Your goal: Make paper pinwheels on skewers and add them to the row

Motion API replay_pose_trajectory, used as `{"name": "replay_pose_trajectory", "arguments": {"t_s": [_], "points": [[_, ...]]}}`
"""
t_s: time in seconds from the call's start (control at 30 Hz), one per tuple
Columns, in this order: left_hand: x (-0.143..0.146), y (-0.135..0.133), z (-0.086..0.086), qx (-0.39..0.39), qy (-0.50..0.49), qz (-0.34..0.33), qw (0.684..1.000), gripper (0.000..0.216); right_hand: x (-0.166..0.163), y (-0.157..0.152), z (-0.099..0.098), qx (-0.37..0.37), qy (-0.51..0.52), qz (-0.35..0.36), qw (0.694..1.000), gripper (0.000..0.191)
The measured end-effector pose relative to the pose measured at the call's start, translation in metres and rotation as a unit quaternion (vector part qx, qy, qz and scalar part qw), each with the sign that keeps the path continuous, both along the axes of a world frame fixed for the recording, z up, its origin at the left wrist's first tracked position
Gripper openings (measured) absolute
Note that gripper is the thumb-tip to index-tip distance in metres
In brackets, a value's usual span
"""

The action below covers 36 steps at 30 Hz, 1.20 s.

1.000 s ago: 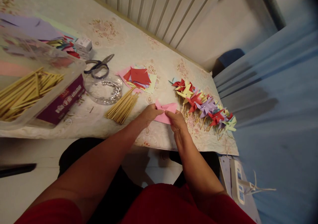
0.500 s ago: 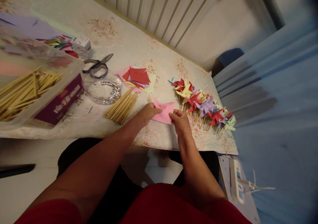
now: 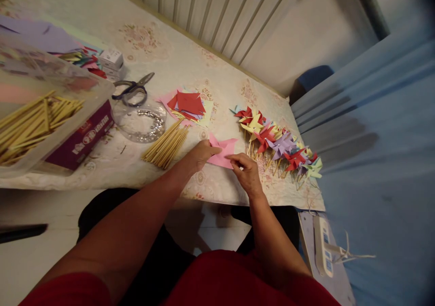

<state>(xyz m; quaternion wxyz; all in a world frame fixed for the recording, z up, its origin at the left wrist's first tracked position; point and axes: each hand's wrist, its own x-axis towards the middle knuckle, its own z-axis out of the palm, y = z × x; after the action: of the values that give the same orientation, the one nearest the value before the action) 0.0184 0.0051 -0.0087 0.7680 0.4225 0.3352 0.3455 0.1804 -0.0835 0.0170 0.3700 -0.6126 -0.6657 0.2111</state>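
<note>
Left hand (image 3: 203, 154) clamped on the left side of a pink paper (image 3: 222, 162); right hand (image 3: 248, 174) with thumb and forefinger together at its right side, whether gripping it cannot be told. The paper is between a bundle of sticks (image 3: 165, 146) and pinwheels (image 3: 280, 144). At left, a clear plastic box (image 3: 91, 112) contains loose yellow sticks (image 3: 44, 118). Beyond, a round clear dish (image 3: 125, 123) contains small silvery pieces (image 3: 157, 127); scissors (image 3: 136, 88) lie behind it.

Blue curtain (image 3: 380, 184) beside a floral-covered table (image 3: 176, 57), slatted panel (image 3: 204, 11) behind, pale floor (image 3: 27, 260) below
</note>
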Motion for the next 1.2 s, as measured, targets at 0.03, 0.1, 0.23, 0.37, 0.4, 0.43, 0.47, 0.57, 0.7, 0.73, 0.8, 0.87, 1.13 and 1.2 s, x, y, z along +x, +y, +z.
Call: {"name": "replay_pose_trajectory", "arguments": {"t_s": [0.03,0.1,0.23,0.37,0.4,0.43,0.47,0.57,0.7,0.73,0.8,0.87,1.13,1.2], "points": [[0.0,0.0,-0.001,0.003,0.0,-0.001,1.0,0.013,0.0,0.0,0.0,-0.006,0.002,0.01,1.0,0.02],[0.0,0.0,-0.002,0.004,0.004,-0.001,1.0,0.014,0.001,0.001,-0.002,-0.016,0.008,0.023,1.0,0.02],[-0.001,0.0,-0.002,0.014,0.011,-0.01,1.0,0.015,0.003,0.005,-0.008,-0.05,0.044,0.009,0.998,0.015],[0.001,0.0,-0.002,0.021,0.023,-0.009,0.999,0.014,0.0,0.008,-0.013,-0.092,0.1,-0.022,0.991,0.015],[0.002,0.0,-0.002,0.019,0.023,-0.011,0.999,0.013,-0.002,0.008,-0.013,-0.1,0.112,-0.028,0.988,0.016],[0.002,0.0,-0.002,0.019,0.023,-0.014,0.999,0.012,-0.004,0.009,-0.013,-0.107,0.122,-0.034,0.986,0.017],[0.003,0.0,-0.002,0.019,0.022,-0.019,0.999,0.012,-0.006,0.009,-0.013,-0.114,0.131,-0.04,0.984,0.017],[0.002,-0.001,-0.002,0.031,0.02,-0.029,0.999,0.014,-0.012,0.01,-0.012,-0.133,0.154,-0.063,0.977,0.019],[0.002,-0.001,-0.003,0.039,0.014,-0.023,0.999,0.019,-0.018,0.011,-0.009,-0.144,0.177,-0.088,0.97,0.027],[0.002,-0.002,-0.004,0.036,0.011,-0.021,0.999,0.019,-0.02,0.012,-0.01,-0.146,0.184,-0.096,0.967,0.028],[0.003,-0.002,-0.006,0.03,0.003,-0.021,0.999,0.02,-0.022,0.013,-0.011,-0.145,0.201,-0.117,0.962,0.026],[0.005,-0.002,-0.007,0.024,-0.005,-0.023,0.999,0.02,-0.025,0.015,-0.014,-0.141,0.221,-0.141,0.955,0.024],[0.006,-0.003,-0.003,-0.001,0.011,-0.025,1.0,0.015,-0.028,0.018,-0.021,-0.138,0.252,-0.183,0.94,0.024],[0.006,-0.004,-0.002,-0.005,0.017,-0.021,1.0,0.016,-0.028,0.019,-0.022,-0.141,0.246,-0.187,0.94,0.024]]}}
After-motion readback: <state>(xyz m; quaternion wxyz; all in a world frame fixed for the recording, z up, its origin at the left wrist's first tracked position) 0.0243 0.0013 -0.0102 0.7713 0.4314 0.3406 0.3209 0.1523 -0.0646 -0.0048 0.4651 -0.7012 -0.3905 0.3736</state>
